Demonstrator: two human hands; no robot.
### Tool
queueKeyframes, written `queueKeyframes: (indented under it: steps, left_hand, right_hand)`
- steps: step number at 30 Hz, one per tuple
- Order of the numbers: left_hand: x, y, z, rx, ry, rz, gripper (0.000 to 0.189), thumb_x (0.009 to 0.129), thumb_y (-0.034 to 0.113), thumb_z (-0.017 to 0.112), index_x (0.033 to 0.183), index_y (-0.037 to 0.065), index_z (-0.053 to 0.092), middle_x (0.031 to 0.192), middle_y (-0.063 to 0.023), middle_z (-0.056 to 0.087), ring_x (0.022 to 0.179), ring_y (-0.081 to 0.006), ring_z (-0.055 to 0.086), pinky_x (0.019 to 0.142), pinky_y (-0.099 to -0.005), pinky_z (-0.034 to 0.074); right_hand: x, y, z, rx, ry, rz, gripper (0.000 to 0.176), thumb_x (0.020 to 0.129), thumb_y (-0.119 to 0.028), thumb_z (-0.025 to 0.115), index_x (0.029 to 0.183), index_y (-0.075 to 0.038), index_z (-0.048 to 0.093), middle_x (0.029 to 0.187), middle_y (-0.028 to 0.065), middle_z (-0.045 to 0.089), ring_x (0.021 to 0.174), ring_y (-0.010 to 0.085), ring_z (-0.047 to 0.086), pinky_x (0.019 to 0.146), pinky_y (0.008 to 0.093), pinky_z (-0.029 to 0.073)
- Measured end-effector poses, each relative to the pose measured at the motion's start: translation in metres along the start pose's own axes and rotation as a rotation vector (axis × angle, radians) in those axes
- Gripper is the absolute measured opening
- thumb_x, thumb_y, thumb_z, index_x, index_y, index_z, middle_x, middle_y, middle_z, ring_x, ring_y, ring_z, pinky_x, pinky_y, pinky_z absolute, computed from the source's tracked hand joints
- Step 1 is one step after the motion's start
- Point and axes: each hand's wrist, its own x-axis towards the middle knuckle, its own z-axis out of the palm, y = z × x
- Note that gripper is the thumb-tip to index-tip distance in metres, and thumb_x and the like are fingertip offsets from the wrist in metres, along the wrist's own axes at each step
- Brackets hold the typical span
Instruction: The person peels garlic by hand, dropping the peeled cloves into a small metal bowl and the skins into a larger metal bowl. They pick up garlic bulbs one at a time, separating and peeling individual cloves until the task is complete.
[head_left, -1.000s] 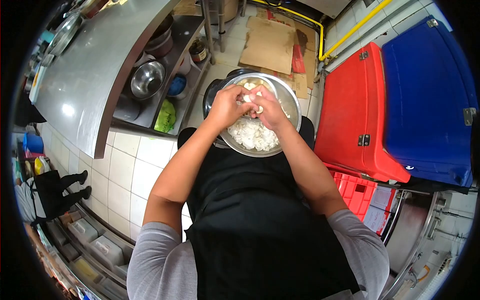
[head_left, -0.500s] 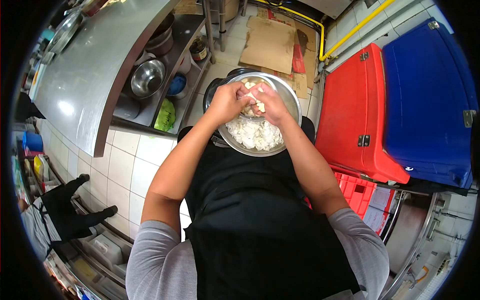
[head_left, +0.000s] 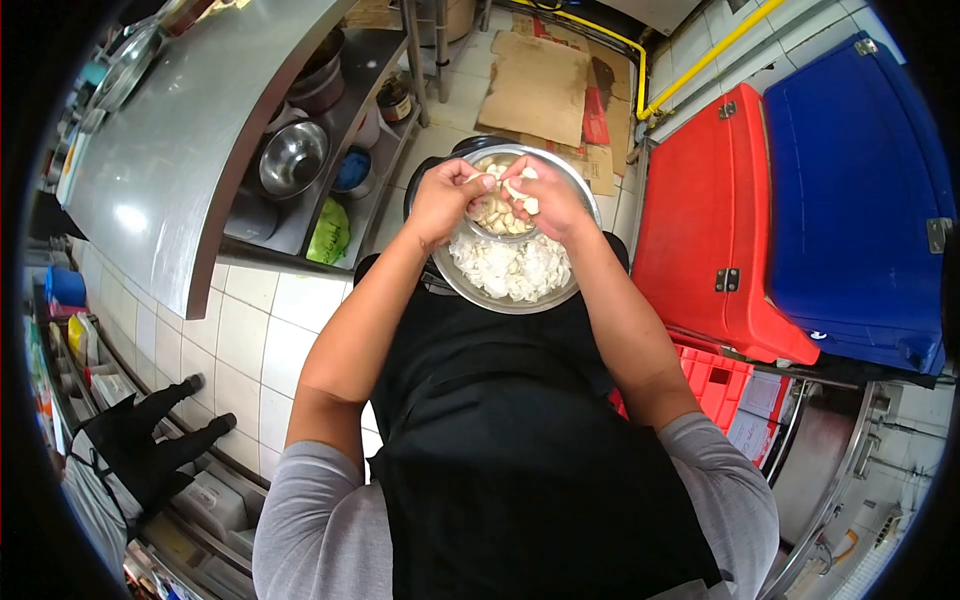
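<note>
A wide steel bowl point(head_left: 515, 307) rests on my lap, with white papery garlic skins point(head_left: 510, 268) heaped in its near half. A smaller bowl of peeled garlic cloves point(head_left: 505, 218) sits inside it at the far side. Above the small bowl, my right hand point(head_left: 553, 203) is closed around several pale garlic cloves point(head_left: 529, 190). My left hand point(head_left: 440, 203) faces it, thumb and fingertips pinched together. A small pale piece shows at those fingertips, probably garlic, but the fingers partly cover it.
A steel counter point(head_left: 180, 130) with a lower shelf holding a steel bowl point(head_left: 294, 158) stands to the left. Red point(head_left: 690, 230) and blue point(head_left: 850, 200) boxes are on the right. Flattened cardboard point(head_left: 535, 88) lies ahead. Another person point(head_left: 130, 450) stands at the far left.
My hands have drawn slightly apart, uncovering more cloves in the small bowl. The left fingers have pulled away from the right hand's cloves. The person at the left has shifted.
</note>
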Motion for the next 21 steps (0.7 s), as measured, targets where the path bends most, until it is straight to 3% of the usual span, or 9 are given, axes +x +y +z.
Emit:
queueKeyframes:
  steps: [2,4,5,7,9,14,16,20,21]
  left_hand:
    - [-0.001,0.000,-0.005,0.024,0.080,-0.028,0.027,0.090,0.017,0.089,0.085,0.007,0.065,0.084,0.0025,0.069,0.069,-0.0093,0.051,0.065,-0.0271,0.045]
    - [-0.002,-0.002,-0.011,0.448,0.156,0.147,0.034,0.086,0.023,0.092,0.080,0.006,0.063,0.077,-0.0005,0.067,0.066,-0.0115,0.053,0.064,-0.0313,0.047]
    - [-0.003,-0.004,-0.012,0.450,0.159,0.142,0.034,0.086,0.023,0.092,0.080,0.006,0.063,0.077,-0.0005,0.067,0.066,-0.0115,0.053,0.064,-0.0313,0.047]
    - [-0.008,0.012,-0.006,0.755,0.185,0.089,0.039,0.083,0.026,0.093,0.077,0.003,0.062,0.070,-0.0064,0.063,0.064,-0.0151,0.054,0.063,-0.0363,0.048]
    - [-0.008,0.015,-0.005,0.772,0.197,0.078,0.038,0.085,0.026,0.091,0.077,0.001,0.063,0.069,-0.0099,0.062,0.064,-0.0190,0.056,0.063,-0.0386,0.048]
    - [-0.024,0.014,-0.015,0.878,0.134,0.168,0.030,0.092,0.026,0.082,0.085,-0.001,0.071,0.075,-0.0178,0.069,0.067,-0.0328,0.065,0.068,-0.0436,0.052]
    - [-0.040,0.010,-0.021,0.982,-0.042,0.157,0.025,0.096,0.025,0.075,0.093,0.000,0.077,0.082,-0.0203,0.074,0.077,-0.0398,0.070,0.074,-0.0466,0.054]
    - [-0.066,-0.002,-0.019,1.143,-0.339,0.070,0.018,0.095,0.019,0.072,0.101,0.004,0.080,0.094,-0.0205,0.076,0.092,-0.0411,0.073,0.084,-0.0482,0.057]
    - [-0.076,0.000,-0.012,1.198,-0.315,0.117,0.019,0.093,0.018,0.072,0.107,0.007,0.081,0.104,-0.0204,0.077,0.101,-0.0397,0.074,0.089,-0.0487,0.058]
  right_hand:
    - [0.005,0.004,-0.005,-0.213,0.083,-0.055,0.017,0.100,-0.007,0.065,0.116,-0.006,0.063,0.108,0.0076,0.069,0.087,0.0139,0.062,0.074,0.0311,0.053]
    - [0.009,0.003,-0.007,-0.204,0.103,-0.031,0.023,0.098,-0.006,0.065,0.121,-0.005,0.064,0.113,0.0077,0.069,0.095,0.0144,0.063,0.084,0.0315,0.053]
    - [0.012,0.003,-0.008,-0.198,0.123,-0.008,0.030,0.097,-0.005,0.065,0.126,-0.003,0.064,0.117,0.0077,0.070,0.102,0.0149,0.064,0.093,0.0319,0.053]
    - [0.016,0.001,-0.007,-0.272,0.203,-0.072,0.032,0.097,-0.006,0.064,0.129,-0.003,0.064,0.119,0.0082,0.070,0.108,0.0150,0.064,0.098,0.0309,0.051]
    - [0.015,-0.005,-0.004,-0.345,0.326,-0.146,0.029,0.100,-0.009,0.063,0.129,-0.002,0.065,0.122,0.0087,0.070,0.111,0.0151,0.065,0.104,0.0298,0.047]
    - [-0.028,-0.018,0.018,-0.386,0.485,-0.179,0.019,0.102,-0.007,0.063,0.120,0.000,0.068,0.106,0.0049,0.073,0.095,0.0127,0.065,0.090,0.0303,0.052]
    - [-0.050,-0.004,0.010,-0.447,0.498,-0.210,0.016,0.102,-0.006,0.065,0.116,-0.001,0.069,0.100,0.0039,0.074,0.089,0.0125,0.066,0.085,0.0297,0.053]
    - [-0.094,0.022,0.026,-1.033,0.209,-0.010,0.010,0.096,-0.004,0.071,0.104,-0.005,0.076,0.085,0.0078,0.076,0.074,0.0183,0.071,0.070,0.0331,0.057]
    - [-0.097,0.026,0.030,-1.226,0.150,-0.041,0.017,0.093,-0.007,0.072,0.108,-0.006,0.079,0.092,0.0128,0.077,0.085,0.0279,0.076,0.079,0.0403,0.060]
